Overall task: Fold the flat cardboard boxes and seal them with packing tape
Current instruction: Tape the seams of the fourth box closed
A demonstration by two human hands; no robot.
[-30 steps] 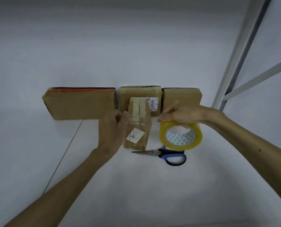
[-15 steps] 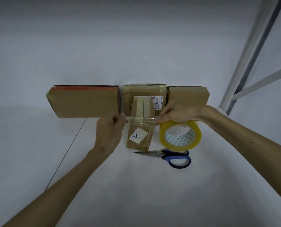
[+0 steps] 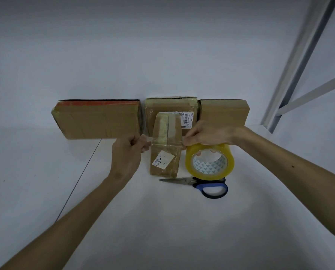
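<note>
Boxes (image 3: 98,121) four, tape roll (image 3: 209,169) one, scissors (image 3: 198,185) one pair

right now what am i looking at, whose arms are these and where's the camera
There is no machine here: these are a person's two bare arms, filmed by one wide-angle camera worn on their head, looking forward and down. Every picture comes from that one view. The right hand holds a yellow tape roll, with fingertips inside its core. The left hand pinches the free end, so a clear strip of tape stretches across the small cardboard box between the hands. On the white surface lie blue-handled scissors, just in front of the roll. A row of three boxes stands behind.
</note>
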